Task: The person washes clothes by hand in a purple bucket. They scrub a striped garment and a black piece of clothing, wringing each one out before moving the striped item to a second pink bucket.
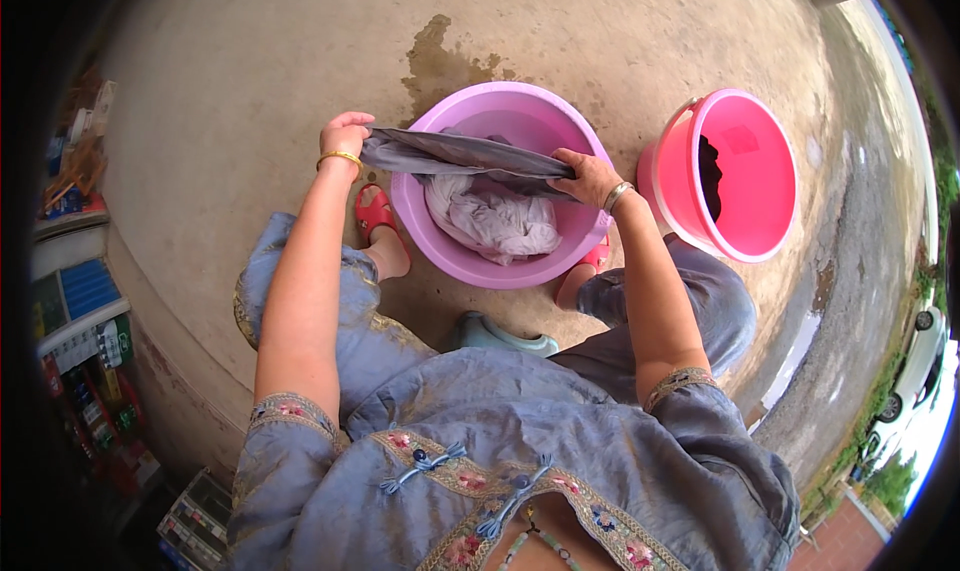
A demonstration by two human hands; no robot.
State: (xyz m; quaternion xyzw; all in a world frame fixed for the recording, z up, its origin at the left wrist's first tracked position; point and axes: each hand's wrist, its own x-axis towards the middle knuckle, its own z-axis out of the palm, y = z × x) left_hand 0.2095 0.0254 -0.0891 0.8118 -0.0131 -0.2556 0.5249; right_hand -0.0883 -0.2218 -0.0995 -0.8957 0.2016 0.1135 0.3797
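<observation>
Both of my hands hold a grey cloth garment [457, 153], stretched between them across a purple plastic basin [487, 277]. My left hand [346, 134] grips one end, just outside the basin's left rim. At the other end, my right hand [590, 179] pinches the fabric near the right rim. Beneath the garment, a bunched pale, whitish cloth [502, 222] lies in the basin. Part of the basin's inside is hidden by the grey fabric.
On the right stands a pink plastic bucket [757, 196] with dark cloth [709, 177] inside. My red sandals [373, 212] flank the basin. A light-blue plastic object [499, 335] sits below me. A wet patch [442, 65] darkens the concrete floor [285, 68]. Shelved goods [90, 406] line the left.
</observation>
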